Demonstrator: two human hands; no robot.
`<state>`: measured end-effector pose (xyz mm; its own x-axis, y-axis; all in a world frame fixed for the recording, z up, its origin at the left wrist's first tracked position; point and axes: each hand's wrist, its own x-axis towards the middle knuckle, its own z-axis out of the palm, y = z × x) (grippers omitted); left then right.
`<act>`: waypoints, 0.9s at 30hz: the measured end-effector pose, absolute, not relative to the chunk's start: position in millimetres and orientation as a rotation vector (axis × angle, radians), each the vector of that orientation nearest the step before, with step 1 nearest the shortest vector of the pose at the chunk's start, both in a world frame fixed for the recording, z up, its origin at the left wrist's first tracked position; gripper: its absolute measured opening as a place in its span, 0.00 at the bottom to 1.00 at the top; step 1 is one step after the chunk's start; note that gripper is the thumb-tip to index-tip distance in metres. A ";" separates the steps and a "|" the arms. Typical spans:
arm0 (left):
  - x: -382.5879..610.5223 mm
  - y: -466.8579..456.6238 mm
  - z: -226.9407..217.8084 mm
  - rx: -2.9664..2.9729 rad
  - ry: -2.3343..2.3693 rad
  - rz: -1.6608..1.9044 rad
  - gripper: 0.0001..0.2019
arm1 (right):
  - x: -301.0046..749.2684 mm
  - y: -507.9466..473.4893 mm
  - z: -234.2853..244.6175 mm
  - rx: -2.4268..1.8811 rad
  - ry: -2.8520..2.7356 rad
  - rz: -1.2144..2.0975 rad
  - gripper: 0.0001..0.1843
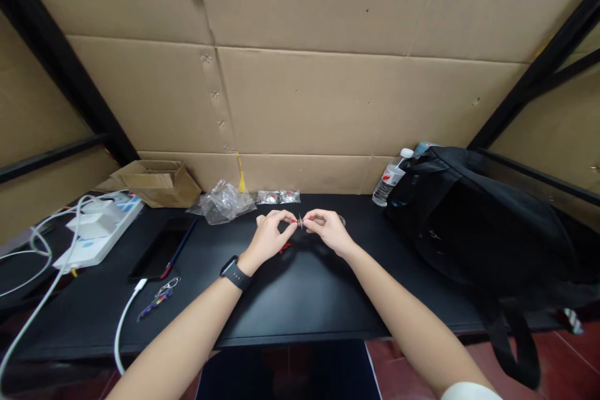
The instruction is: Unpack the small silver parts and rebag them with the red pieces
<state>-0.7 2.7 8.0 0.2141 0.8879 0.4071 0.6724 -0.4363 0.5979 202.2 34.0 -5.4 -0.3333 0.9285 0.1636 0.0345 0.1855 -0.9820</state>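
We sit at a black counter [300,306], a cardboard wall [304,100] on its far side and a black backpack [487,225] at right; our forearms [187,331] slant in from the near side; our left hand [270,237] and right hand [332,233] pinch a small metal-and-red piece [300,222] between them, over the far middle.

The left arm [182,331] reaches in from the near left and the right arm [398,306] from the near right, both bending inward. Far from the body, the left hand [270,234] and right hand [330,231] face each other, nearly meeting, thumbs and forefingers pinched.
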 end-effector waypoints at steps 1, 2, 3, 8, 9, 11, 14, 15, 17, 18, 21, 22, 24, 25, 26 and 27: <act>-0.3 2.1 8.5 2.201 1.460 1.056 0.07 | 201.4 32.4 -4.6 -0.937 -1.538 1.326 0.17; -0.1 1.8 8.7 2.202 1.455 1.060 0.07 | 201.1 31.2 -3.9 -0.924 -1.500 1.367 0.18; 0.0 1.7 8.8 2.204 1.449 1.061 0.07 | 201.1 30.2 -3.4 -0.904 -1.471 1.402 0.18; -1.3 3.1 6.8 2.242 1.446 1.056 0.06 | 201.8 27.9 -3.3 -0.818 -1.353 1.554 0.18; -1.6 3.6 6.1 2.249 1.449 1.053 0.06 | 201.7 27.3 -3.5 -0.813 -1.332 1.587 0.18; -2.3 4.7 4.6 2.255 1.468 1.049 0.06 | 201.2 26.1 -4.0 -0.806 -1.306 1.646 0.21; -3.6 6.2 3.3 2.258 1.498 1.034 0.07 | 200.2 24.5 -4.2 -0.797 -1.283 1.719 0.27; -4.2 6.6 3.2 2.260 1.502 1.027 0.07 | 199.8 24.2 -4.1 -0.794 -1.268 1.736 0.27; -5.2 7.1 3.5 2.266 1.499 1.010 0.07 | 199.3 23.9 -3.2 -0.794 -1.224 1.756 0.25; -5.6 7.3 3.8 2.269 1.498 1.003 0.08 | 199.2 23.8 -2.7 -0.796 -1.200 1.760 0.24; -5.7 7.7 4.5 2.272 1.508 0.987 0.08 | 199.1 23.7 -2.0 -0.804 -1.173 1.767 0.26; -5.5 7.8 4.7 2.273 1.514 0.984 0.09 | 199.0 23.6 -2.3 -0.807 -1.190 1.757 0.27; -5.7 8.4 5.4 2.287 1.513 0.978 0.09 | 198.5 23.4 -3.6 -0.812 -1.256 1.709 0.32; -6.8 8.9 6.0 2.308 1.503 0.965 0.09 | 198.1 23.3 -4.4 -0.817 -1.290 1.679 0.34; -9.1 9.8 6.7 2.341 1.492 0.941 0.09 | 197.6 23.1 -5.1 -0.823 -1.318 1.655 0.35; -12.9 11.1 7.5 2.384 1.491 0.905 0.08 | 197.2 23.0 -5.5 -0.836 -1.332 1.637 0.35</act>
